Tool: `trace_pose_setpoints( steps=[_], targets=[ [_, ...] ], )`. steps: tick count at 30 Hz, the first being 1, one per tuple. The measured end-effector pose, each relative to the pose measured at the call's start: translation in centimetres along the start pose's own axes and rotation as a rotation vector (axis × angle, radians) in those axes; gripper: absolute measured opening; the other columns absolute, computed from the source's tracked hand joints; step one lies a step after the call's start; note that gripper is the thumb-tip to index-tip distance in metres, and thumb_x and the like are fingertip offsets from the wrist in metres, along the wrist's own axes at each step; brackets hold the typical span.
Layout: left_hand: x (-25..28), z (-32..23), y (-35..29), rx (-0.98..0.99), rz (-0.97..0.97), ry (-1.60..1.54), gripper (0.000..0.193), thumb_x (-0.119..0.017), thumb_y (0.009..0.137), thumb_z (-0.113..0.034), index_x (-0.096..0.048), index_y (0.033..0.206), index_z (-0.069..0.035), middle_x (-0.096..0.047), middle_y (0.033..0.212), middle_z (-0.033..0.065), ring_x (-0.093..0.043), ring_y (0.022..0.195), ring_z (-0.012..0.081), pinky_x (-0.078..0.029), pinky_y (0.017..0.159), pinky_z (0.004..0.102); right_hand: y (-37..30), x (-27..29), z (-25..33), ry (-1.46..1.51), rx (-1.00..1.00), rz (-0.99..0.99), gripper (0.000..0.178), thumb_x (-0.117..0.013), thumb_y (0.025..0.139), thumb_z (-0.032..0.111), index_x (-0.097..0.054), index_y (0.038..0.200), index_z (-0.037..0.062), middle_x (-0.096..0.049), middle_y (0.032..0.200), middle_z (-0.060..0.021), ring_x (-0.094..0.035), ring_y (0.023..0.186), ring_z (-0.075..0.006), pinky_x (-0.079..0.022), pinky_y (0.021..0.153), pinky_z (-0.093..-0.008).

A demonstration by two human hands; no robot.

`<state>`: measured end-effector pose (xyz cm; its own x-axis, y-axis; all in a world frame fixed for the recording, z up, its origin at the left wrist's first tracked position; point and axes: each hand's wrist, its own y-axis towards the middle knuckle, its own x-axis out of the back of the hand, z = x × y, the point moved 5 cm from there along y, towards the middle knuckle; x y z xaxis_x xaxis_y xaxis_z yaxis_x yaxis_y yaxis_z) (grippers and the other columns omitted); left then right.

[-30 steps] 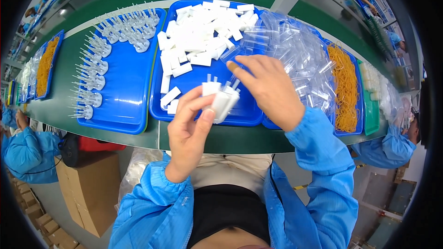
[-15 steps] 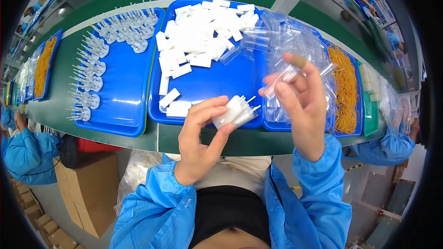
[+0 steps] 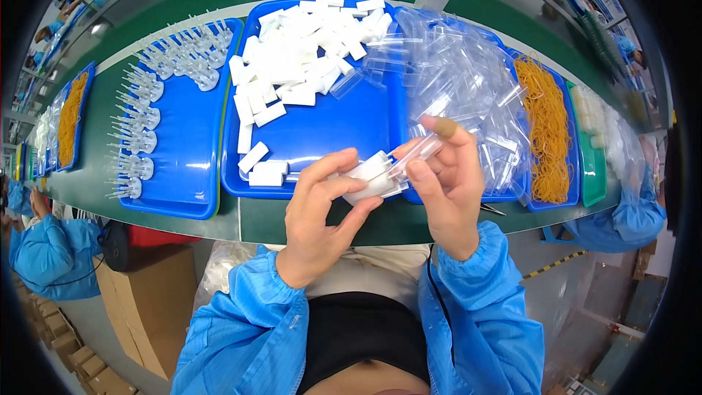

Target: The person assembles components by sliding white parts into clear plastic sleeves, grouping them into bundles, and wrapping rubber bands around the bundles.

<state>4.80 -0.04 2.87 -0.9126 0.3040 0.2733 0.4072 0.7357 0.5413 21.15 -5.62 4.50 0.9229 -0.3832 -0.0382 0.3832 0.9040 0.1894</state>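
My left hand (image 3: 311,223) is closed round a white pronged plastic piece (image 3: 371,175), its thin pins pointing right. My right hand (image 3: 453,201) pinches a clear plastic sleeve (image 3: 423,152) between thumb and fingers. One end of the sleeve meets the pronged end of the white piece; whether any pin is inside it I cannot tell. A tan covering wraps one right fingertip. Beyond my hands, a blue tray (image 3: 329,132) holds a heap of white rectangular blocks (image 3: 300,66). Right of it lies a pile of clear sleeves (image 3: 468,66).
At the left, a blue tray (image 3: 175,150) carries rows of translucent pronged pieces (image 3: 137,141). Yellow rubber bands (image 3: 545,132) fill a tray at the right, beside a green tray (image 3: 594,172). A cardboard box (image 3: 150,307) stands below the table's left edge. Other people work nearby.
My right hand has come down and left with the clear sleeve, bringing it against the white pronged piece. My left hand keeps its hold. The whole view has shifted slightly.
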Motion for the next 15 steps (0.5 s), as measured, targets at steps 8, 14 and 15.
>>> trace_pose_setpoints(
  steps=[8, 14, 15],
  targets=[
    [-0.4, 0.1, 0.2, -0.115, 0.024, 0.136, 0.038, -0.083, 0.072, 0.003, -0.071, 0.108, -0.003, -0.065, 0.122, 0.0183, -0.068, 0.101, 0.0315, -0.057, 0.083, 0.0368, -0.1, -0.6, -0.4, 0.076, 0.011, -0.085, 0.047, -0.063, 0.095, 0.002, -0.041, 0.136, -0.0032, -0.064, 0.108, -0.0152, -0.067, 0.099, -0.0184, -0.055, 0.087, -0.0295],
    [-0.3, 1.0, 0.3, 0.256, 0.105, -0.239, 0.033, -0.078, 0.079, 0.002, -0.071, 0.111, -0.001, -0.065, 0.124, 0.0171, -0.066, 0.108, 0.0273, -0.053, 0.09, 0.034, 0.3, 0.4, 0.1, 0.226, -0.046, -0.159, 0.044, -0.061, 0.097, 0.003, -0.041, 0.135, -0.003, -0.064, 0.108, -0.0161, -0.066, 0.1, -0.0171, -0.055, 0.087, -0.0307],
    [-0.3, 1.0, 0.3, 0.258, 0.105, -0.237, 0.033, -0.078, 0.079, 0.002, -0.071, 0.111, -0.001, -0.065, 0.124, 0.0171, -0.066, 0.108, 0.0273, -0.053, 0.09, 0.034, 0.5, 0.7, 0.2, 0.2, -0.052, -0.186, 0.044, -0.063, 0.096, 0.005, -0.041, 0.134, -0.0031, -0.066, 0.104, -0.015, -0.066, 0.099, -0.0172, -0.053, 0.089, -0.0313]
  ],
)
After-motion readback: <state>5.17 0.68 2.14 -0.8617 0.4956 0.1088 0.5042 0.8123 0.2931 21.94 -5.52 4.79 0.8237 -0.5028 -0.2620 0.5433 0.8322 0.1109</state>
